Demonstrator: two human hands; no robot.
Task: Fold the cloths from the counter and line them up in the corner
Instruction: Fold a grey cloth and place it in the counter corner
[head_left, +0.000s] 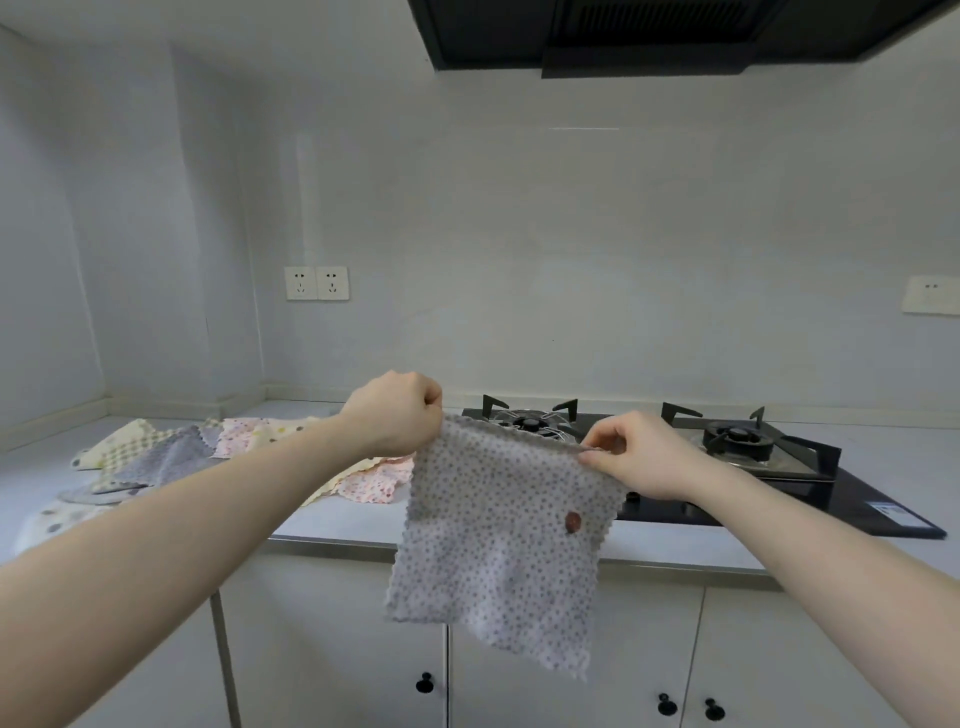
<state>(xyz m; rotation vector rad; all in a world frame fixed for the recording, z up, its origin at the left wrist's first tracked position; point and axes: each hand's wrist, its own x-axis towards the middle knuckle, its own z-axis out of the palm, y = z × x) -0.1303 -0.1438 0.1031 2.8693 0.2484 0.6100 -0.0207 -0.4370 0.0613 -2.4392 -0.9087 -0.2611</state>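
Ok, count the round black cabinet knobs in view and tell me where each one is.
3. One round black cabinet knob sits on the door below the hanging grey dotted cloth; two more sit close together further right. Others may be hidden.

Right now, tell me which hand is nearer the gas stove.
Right. The right hand holds the dotted cloth directly before the gas stove; the left hand pinches it beside the stove's left edge.

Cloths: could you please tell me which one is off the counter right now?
The grey-dotted cloth, held up by both hands at its top corners; the others lie on the counter.
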